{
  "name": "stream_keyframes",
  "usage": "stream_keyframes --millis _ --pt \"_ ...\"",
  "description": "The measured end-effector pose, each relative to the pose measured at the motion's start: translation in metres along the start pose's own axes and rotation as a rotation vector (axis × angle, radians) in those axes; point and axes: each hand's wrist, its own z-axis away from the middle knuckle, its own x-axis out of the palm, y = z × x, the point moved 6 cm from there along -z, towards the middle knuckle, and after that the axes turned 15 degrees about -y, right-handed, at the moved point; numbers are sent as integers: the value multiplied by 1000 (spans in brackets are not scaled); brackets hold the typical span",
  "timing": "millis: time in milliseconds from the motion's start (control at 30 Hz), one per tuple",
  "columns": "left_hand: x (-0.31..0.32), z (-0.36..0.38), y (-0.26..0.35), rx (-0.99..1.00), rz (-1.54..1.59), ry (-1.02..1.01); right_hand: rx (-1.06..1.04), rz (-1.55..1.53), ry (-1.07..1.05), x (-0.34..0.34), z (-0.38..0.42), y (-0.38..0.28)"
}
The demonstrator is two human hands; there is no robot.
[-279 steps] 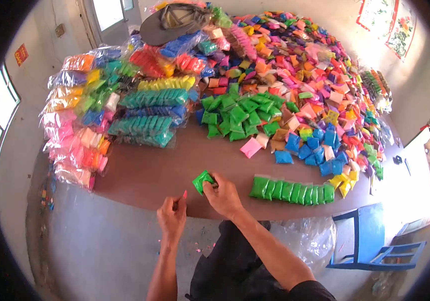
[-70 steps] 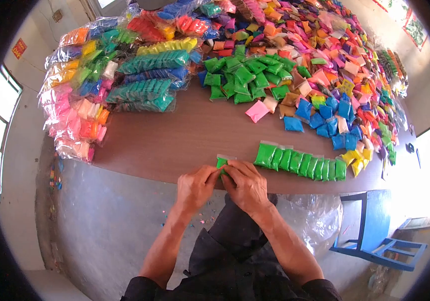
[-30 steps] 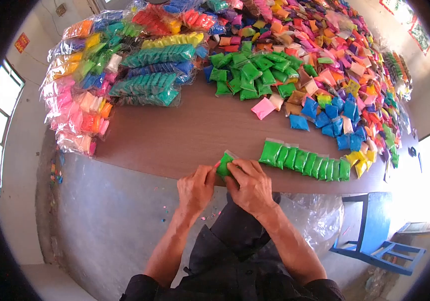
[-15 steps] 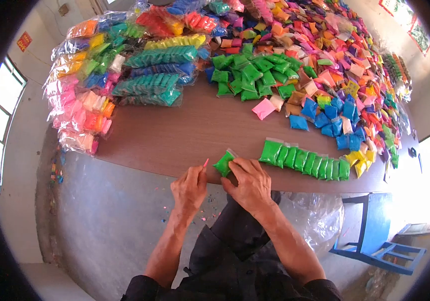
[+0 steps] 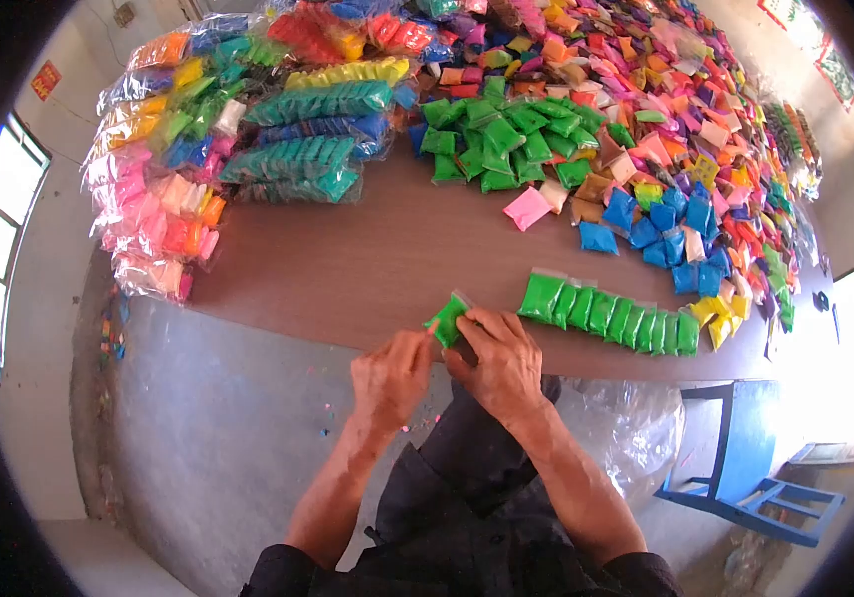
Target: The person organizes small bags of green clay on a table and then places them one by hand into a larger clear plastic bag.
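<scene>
A small green packet (image 5: 449,320) is held at the table's front edge by my right hand (image 5: 499,364), whose thumb and fingers pinch its right side. My left hand (image 5: 390,376) is closed, its fingertips at the packet's left edge; a bit of something pink shows at them, too small to make out. To the right, a row of several green packets (image 5: 608,312) lies overlapped along the table edge. Behind them is a heap of loose green packets (image 5: 501,139).
Bundled packets in clear bags (image 5: 297,164) are stacked at the back left of the brown table (image 5: 347,259). A large mixed pile (image 5: 646,129) covers the right side, with blue packets (image 5: 661,231) in front. A blue chair (image 5: 745,448) stands at lower right.
My left hand has moved right and slightly up, from beside the green packet to its left edge. My right hand still holds the packet.
</scene>
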Motion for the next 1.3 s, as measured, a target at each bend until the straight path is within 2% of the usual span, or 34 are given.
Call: stream_keyframes --millis 33,133,233,333,433,533,633,833,1000,1100,1133,1300 --pt "2 -1 7 57 22 -7 -1 3 -1 0 -1 0" --pt "10 -3 -1 -19 -33 -89 6 -2 -8 0 0 -1" --pt "2 -5 -10 -78 -26 -47 25 -14 -7 0 2 0" --pt "1 2 -5 18 -33 11 9 -5 10 -1 0 -3" --pt "9 11 3 113 31 -60 9 -6 1 0 2 -2" --pt "3 10 -24 -65 -111 28 20 -14 -13 4 2 0" --pt "-11 8 -43 -158 -23 92 46 21 9 2 -2 -4" --pt "-20 -2 -56 -192 44 202 1 147 56 1 -5 -2" --pt "-17 -10 -69 -239 206 179 -60 302 143 -47 -10 4" --pt "-16 -11 -71 -246 235 184 5 455 49 -69 -11 25" --pt "-16 -10 -71 -241 219 189 57 507 -67 -62 -7 40" --pt "-15 -9 -66 -213 213 236 63 529 -111 -63 1 41"
